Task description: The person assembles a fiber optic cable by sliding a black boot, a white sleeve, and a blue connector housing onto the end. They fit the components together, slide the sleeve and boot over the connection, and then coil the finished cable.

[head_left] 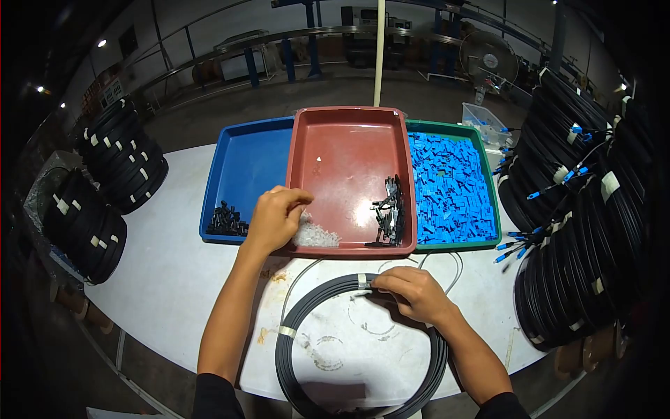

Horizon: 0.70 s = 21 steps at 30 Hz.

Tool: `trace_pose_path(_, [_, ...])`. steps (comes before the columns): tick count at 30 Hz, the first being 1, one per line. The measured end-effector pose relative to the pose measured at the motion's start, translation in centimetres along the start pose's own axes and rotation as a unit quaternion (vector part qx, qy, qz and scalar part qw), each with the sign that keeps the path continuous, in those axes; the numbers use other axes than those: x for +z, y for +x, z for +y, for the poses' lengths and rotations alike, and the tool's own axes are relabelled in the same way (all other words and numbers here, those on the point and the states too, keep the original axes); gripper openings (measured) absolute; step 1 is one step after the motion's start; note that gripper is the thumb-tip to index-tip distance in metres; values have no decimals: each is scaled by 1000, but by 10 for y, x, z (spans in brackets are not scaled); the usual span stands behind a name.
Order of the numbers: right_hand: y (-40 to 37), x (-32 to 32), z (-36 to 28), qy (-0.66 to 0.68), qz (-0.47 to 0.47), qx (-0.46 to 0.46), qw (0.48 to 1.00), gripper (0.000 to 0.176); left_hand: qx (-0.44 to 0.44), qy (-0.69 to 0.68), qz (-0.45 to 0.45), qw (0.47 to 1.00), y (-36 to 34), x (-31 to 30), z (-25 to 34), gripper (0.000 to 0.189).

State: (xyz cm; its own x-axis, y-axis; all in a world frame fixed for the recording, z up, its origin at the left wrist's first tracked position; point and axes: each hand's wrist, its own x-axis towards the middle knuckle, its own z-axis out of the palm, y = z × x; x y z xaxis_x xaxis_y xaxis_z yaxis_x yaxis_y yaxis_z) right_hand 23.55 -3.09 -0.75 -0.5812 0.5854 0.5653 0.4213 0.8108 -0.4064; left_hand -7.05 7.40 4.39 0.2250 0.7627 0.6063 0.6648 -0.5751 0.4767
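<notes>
My left hand [274, 218] reaches into the red tray [347, 140], fingers pinched over a pile of small clear plastic parts [315, 236] in its near left corner; what it grips is too small to see. My right hand [413, 292] is closed on the taped top of a black cable coil [293, 328] lying flat on the white table [174, 272] in front of me. Several black clips [389, 213] lie in the red tray's near right part.
A blue tray [248, 164] with a few black parts [225, 221] sits left of the red one. A green tray [488, 209] full of blue pieces [449, 185] sits right. Stacked black cable coils stand at the left [105, 188] and right [579, 209].
</notes>
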Motion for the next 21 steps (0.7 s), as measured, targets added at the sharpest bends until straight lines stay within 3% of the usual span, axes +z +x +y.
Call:
trace_pose_path(2, [0, 0, 0, 3, -5, 6, 1000, 39, 75, 112, -86, 987, 8, 1, -8, 29])
trace_pose_path(11, [4, -5, -3, 29, -19, 57, 998, 35, 153, 201, -235, 938, 33, 15, -27, 21])
trace_pose_path(21, [5, -4, -3, 48, -8, 91, 995, 31, 181, 245, -243, 921, 30, 25, -35, 20])
